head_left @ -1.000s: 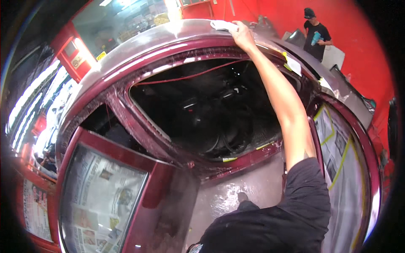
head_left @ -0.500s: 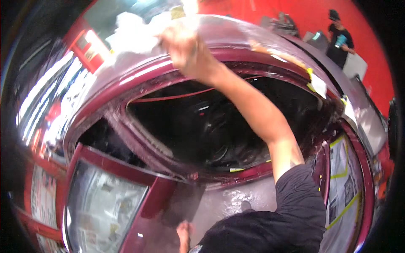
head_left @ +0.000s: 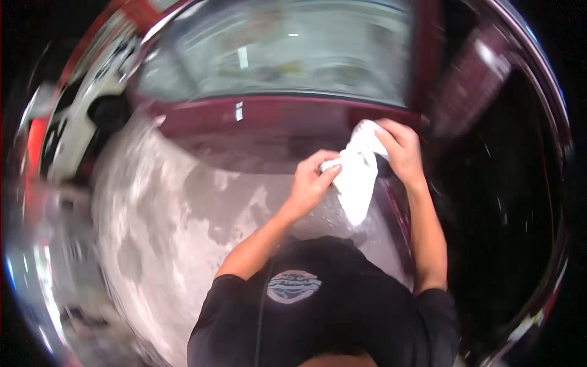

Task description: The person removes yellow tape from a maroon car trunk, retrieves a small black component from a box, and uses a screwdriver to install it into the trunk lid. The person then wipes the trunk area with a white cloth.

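A white cloth (head_left: 356,186) is stretched between my two hands in front of my chest, one pointed end hanging down. My left hand (head_left: 310,185) pinches its left edge between thumb and fingers. Bunched near the top right, the cloth is gripped by my right hand (head_left: 400,148). Both hands are above a car's grey, patchy body panel (head_left: 208,208), close to the maroon lower part of an open-looking door (head_left: 275,128).
Beyond my hands is the door's window (head_left: 287,55), pale and reflective. A dark opening in the car (head_left: 507,183) lies at the right, bordered by a maroon pillar (head_left: 471,79). Blurred white and red shapes (head_left: 82,131) stand at the far left.
My view has swung from the roof toward the door and grey panel. My right arm has come back from its reach over the roof, and both hands now hold the white cloth.
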The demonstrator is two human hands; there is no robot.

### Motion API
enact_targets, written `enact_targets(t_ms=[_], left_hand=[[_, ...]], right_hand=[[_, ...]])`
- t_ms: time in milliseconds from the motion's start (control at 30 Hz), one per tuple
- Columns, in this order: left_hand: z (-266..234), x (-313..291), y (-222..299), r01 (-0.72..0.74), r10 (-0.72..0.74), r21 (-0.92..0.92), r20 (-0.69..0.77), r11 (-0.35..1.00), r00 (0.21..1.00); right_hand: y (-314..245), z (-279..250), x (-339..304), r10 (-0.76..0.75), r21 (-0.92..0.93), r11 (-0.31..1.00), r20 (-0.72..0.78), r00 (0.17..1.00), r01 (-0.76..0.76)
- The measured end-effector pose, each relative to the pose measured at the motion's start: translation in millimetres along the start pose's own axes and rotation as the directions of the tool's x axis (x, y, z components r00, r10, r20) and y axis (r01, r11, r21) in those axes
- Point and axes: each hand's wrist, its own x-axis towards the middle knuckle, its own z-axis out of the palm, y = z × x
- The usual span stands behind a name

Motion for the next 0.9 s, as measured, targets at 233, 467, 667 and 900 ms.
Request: enact_targets(t_ms=[233,467,667,900], left_hand=[[-250,-129,-121,0.137,-0.135,-0.042,-0.588,0.99,0.797],[-403,-186,-156,0.113,-0.411,-0.421,-0.732,0.9,0.543],[-512,-137,-127,-0.277,-0.447,-0.832,-0.504,0.48,0.739],[-641,-102,-182,-0.164,-0.51,-0.771,-0.548,0.615,0.663]], right_hand=[[92,305,-97,0.307,-0.136,0.949,0.597,0.741,-0.283],[65,477,7,0.204,-0.095,0.975,0.745,0.635,-0.201],[24,629,72,-0.033,0.086,0.996,0.638,0.769,-0.028],[44,759,122,-0.279,0.074,0.907,0.842,0.461,0.414]])
